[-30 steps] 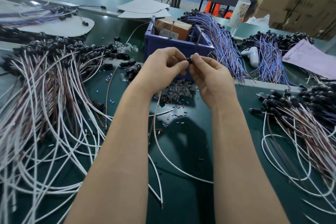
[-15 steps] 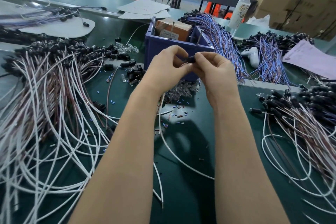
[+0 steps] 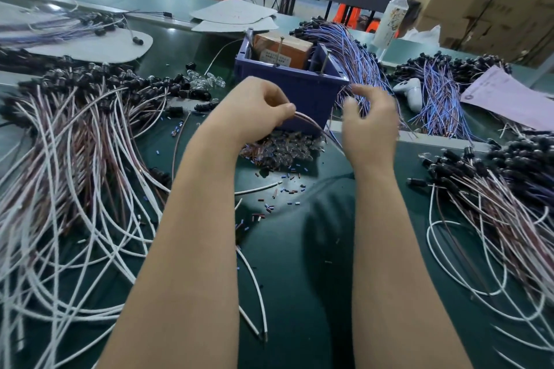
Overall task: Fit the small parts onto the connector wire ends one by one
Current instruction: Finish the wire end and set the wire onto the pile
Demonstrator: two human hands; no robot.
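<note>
Bare green mat (image 3: 299,278) lies between wire heaps (image 3: 75,174); blue bin (image 3: 308,90) blocks ahead.

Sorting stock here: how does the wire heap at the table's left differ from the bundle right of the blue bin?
The left heap is white and brownish; the bundle beside the blue bin is blue and purple. The left heap sprawls in loose loops toward the near edge; the bundle lies tighter, its wires nearly parallel. Both end in black connectors on the far side.
</note>
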